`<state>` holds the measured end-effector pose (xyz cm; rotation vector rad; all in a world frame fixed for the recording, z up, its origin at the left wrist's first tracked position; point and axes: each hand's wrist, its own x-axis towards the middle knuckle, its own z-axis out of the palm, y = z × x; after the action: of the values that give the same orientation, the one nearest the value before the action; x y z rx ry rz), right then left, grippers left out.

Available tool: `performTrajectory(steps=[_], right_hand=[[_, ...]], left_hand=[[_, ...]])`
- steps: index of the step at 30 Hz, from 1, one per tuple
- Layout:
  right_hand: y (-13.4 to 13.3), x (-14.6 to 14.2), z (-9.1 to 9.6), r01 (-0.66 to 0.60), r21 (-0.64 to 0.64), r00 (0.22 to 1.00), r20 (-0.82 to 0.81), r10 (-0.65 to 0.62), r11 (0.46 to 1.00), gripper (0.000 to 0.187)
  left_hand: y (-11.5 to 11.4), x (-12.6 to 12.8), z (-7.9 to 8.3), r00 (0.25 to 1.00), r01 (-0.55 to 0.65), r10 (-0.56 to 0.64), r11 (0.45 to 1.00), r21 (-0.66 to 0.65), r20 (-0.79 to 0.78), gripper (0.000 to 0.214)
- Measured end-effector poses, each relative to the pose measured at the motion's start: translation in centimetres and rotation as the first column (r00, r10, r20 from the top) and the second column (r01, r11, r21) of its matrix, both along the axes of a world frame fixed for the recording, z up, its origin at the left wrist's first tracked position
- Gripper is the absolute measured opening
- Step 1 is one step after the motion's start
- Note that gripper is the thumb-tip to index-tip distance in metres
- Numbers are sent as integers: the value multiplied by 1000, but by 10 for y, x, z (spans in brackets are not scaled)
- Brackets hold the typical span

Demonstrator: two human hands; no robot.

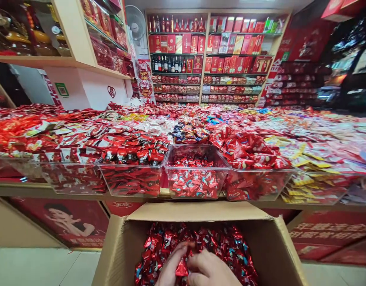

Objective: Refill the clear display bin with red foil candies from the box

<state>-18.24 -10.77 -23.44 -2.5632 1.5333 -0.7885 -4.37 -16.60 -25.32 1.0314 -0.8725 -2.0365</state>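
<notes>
Head view: the left hand (171, 265) and right hand (212, 270) — fingers curled, almost meeting — close round red-wrapped candies (182, 267) inside a cardboard box (197, 211) (its flaps open).

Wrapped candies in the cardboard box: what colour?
The wrapped candies are mostly red with blue patches, in the head view.

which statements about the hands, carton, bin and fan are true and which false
1. The bare left hand and bare right hand are inside the open brown cardboard carton. True.
2. The carton holds green glass bottles. False: it holds shiny red-wrapped candies.
3. The rectangular clear plastic bin directly beyond the carton is heaped above its rim. False: its contents lie lower.
4. A round pale fan is left of the tall wooden shelves. True.
</notes>
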Motion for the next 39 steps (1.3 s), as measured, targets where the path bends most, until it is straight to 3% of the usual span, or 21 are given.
performTrajectory(steps=[3,7,12,15,18,21,24,27,30,33,36,39], right_hand=[[-7,6,-7,79,145,996,-47,-73,986,31],[-5,5,1,79,253,994,57,-96,964,33],[0,-4,17,108,408,928,287,-239,907,52],[-1,-8,18,41,436,825,493,-277,899,46],[-4,-10,13,-57,528,669,650,-360,847,43],[-6,-8,8,-105,556,547,725,-420,824,42],[-7,-6,9,-80,557,501,740,-450,826,35],[-6,-5,14,-9,536,548,709,-444,844,29],[-3,-6,15,175,333,774,535,-338,927,30],[3,-5,13,164,117,943,273,-191,979,36],[6,-6,16,115,129,939,310,-150,985,36],[3,-9,23,180,221,842,469,-266,959,21]], left_hand=[[-4,5,0,996,89,-88,992,-92,11,23],[-6,6,-4,989,134,-121,973,-188,80,24],[0,-4,3,975,221,-223,970,-99,-2,52],[5,-8,13,987,152,-157,978,-143,-25,58],[6,-9,22,995,98,-98,984,-148,7,56],[5,-8,26,997,82,-81,983,-164,15,54],[5,-8,27,996,87,-90,979,-185,-7,54],[5,-8,26,995,96,-96,980,-173,10,52],[7,-10,21,997,76,-73,991,-113,23,44],[9,-12,16,997,71,-72,996,-59,-22,34],[9,-12,16,998,42,-44,998,-54,-37,35],[7,-12,20,1000,7,-8,996,-91,-14,51]])
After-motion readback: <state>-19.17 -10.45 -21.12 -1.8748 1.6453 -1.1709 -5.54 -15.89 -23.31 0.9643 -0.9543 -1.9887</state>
